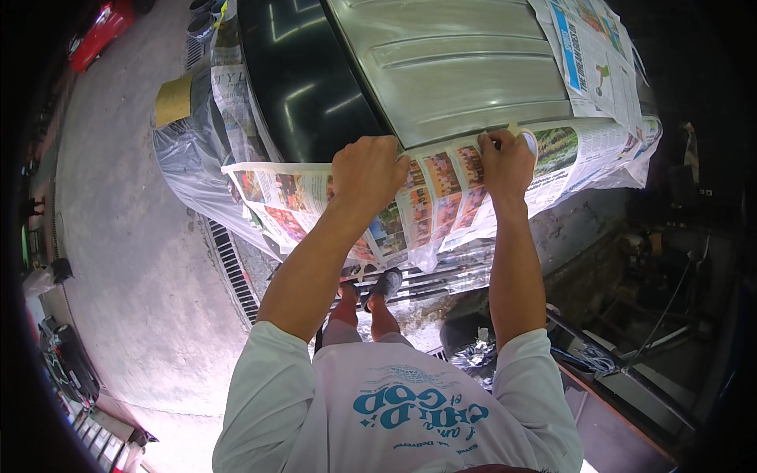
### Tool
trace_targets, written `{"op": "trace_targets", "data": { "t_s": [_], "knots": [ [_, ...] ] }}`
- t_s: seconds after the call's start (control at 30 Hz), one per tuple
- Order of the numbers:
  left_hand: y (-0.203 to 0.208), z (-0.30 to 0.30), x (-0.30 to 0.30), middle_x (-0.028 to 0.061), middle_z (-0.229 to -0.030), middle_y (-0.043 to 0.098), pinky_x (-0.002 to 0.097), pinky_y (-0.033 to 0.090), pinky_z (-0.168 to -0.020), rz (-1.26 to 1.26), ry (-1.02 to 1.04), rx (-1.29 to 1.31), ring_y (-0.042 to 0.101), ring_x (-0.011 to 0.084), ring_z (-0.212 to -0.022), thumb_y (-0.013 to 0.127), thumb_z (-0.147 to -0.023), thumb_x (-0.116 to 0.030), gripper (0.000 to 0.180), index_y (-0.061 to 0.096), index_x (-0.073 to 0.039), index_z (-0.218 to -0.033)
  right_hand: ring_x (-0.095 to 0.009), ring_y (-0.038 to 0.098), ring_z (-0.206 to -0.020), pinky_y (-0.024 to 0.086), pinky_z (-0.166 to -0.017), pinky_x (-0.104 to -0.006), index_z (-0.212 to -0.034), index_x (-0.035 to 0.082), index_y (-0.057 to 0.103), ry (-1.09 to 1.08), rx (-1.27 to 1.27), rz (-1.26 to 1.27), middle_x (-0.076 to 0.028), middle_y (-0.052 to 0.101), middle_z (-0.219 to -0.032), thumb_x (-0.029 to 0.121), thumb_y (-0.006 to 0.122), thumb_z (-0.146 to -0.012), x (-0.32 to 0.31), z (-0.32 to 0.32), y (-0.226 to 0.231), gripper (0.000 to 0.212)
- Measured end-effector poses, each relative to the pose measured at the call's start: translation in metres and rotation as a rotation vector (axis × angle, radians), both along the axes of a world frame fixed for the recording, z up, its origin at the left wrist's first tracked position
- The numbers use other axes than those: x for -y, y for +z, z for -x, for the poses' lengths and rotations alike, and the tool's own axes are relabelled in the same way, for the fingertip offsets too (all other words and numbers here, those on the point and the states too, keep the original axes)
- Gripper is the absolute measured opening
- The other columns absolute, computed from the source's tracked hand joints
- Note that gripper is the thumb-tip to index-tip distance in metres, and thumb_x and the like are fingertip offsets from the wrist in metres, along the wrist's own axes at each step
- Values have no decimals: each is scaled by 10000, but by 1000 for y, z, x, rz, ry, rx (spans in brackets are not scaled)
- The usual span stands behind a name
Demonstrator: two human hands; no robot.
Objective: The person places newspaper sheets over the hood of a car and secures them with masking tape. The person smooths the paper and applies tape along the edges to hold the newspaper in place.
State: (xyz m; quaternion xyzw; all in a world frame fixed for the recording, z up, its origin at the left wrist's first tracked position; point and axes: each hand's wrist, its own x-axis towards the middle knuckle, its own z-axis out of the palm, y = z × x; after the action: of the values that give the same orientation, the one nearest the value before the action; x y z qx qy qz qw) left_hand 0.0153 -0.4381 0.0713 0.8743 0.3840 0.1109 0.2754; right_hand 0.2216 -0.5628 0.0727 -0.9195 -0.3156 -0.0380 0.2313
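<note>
A sheet of newspaper (441, 193) hangs along the side edge of a car's bare metal roof (473, 75). My left hand (367, 169) is closed at the sheet's top edge, beside the corner where the dark glossy panel (303, 79) meets the metal. Farther right, my right hand (507, 163) pinches the same top edge, thumb and fingers together against the roof's rim. A rounded pale and blue edge shows just beside the right hand; I cannot tell what it is. The newspaper's left end curls free past my left hand.
More newspaper (595, 59) covers the car's far right end. Clear plastic sheeting (189, 154) with a tan cardboard piece (173, 101) drapes its left side. A drain grate (229, 264) crosses the concrete floor (142, 236). Metal framing (631, 370) and clutter stand at right.
</note>
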Motion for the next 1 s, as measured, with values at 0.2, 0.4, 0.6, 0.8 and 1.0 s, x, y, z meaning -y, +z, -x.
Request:
{"op": "trace_targets", "data": {
  "t_s": [0.2,0.4,0.6,0.8,1.0],
  "knots": [
    [7,-1,-4,233,-787,738,502,598,-754,38,2,-46,748,414,-799,746,-860,-296,307,770,9,-851,-391,728,-844,555,-797,-470,-955,41,835,-6,-16,14,-210,723,-864,316,828,-852,-1,-8,2,294],
    [8,-1,-9,240,-813,744,505,605,-776,42,0,-54,754,412,-814,745,-839,-277,297,784,13,-884,-402,724,-1009,547,-901,-495,-1024,63,837,-55,4,81,-224,707,-1096,350,826,-856,-7,-2,8,332],
    [14,-4,-8,235,-879,757,492,610,-817,65,4,-73,759,405,-869,760,-847,-293,300,790,-1,-911,-359,665,-1078,439,-1022,-570,-1196,132,803,-6,359,-74,-169,654,-1160,191,749,-891,18,-36,-2,315],
    [11,-3,-6,239,-886,752,497,608,-813,55,-12,-45,756,407,-872,759,-847,-299,305,784,-2,-908,-305,611,-1122,394,-1020,-572,-1170,232,826,454,387,164,-120,594,-1073,18,681,-837,33,-10,3,421],
    [6,-1,-8,241,-875,746,506,601,-813,31,-13,-31,750,411,-870,750,-842,-297,305,776,2,-899,-335,617,-1066,399,-1010,-563,-1213,250,808,450,399,146,-131,579,-1056,55,669,-871,23,9,8,417]
  ]
}}
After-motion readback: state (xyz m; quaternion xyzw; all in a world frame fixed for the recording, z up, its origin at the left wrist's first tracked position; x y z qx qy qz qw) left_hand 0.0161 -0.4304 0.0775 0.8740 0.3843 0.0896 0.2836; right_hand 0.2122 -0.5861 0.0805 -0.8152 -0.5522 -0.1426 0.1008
